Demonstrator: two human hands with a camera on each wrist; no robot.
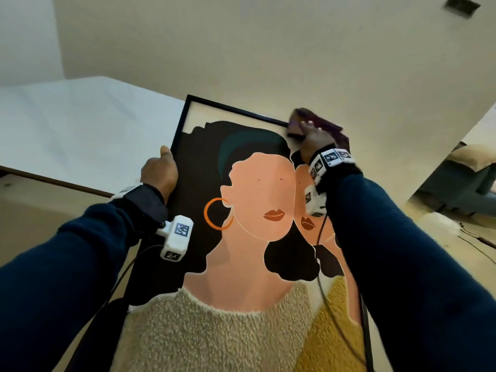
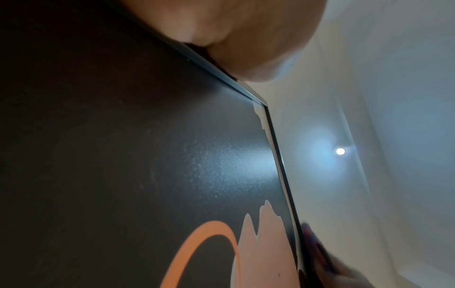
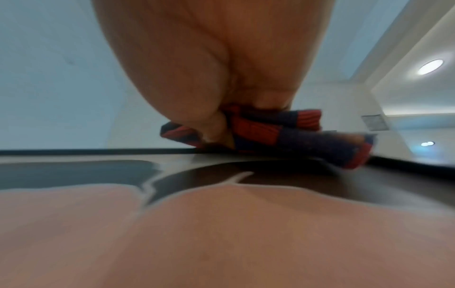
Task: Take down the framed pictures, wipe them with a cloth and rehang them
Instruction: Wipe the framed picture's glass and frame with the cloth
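Observation:
A large black-framed picture (image 1: 252, 200) of two stylised faces fills the middle of the head view, tilted back toward me. My left hand (image 1: 159, 171) grips its left edge, thumb up along the frame; the left wrist view shows the same frame edge (image 2: 246, 91) under the thumb. At the picture's top right corner my right hand (image 1: 312, 142) holds a dark red-and-blue striped cloth (image 1: 316, 122) pressed onto the glass. The right wrist view shows fingers bunched round the cloth (image 3: 275, 132) on the picture's surface (image 3: 221, 224).
A white-topped table (image 1: 80, 124) with a dark edge stands to the left, behind the picture. Plain cream wall (image 1: 268, 49) rises behind. At the far right there is a doorway with a cushion and furniture (image 1: 467, 181) and cables on the floor.

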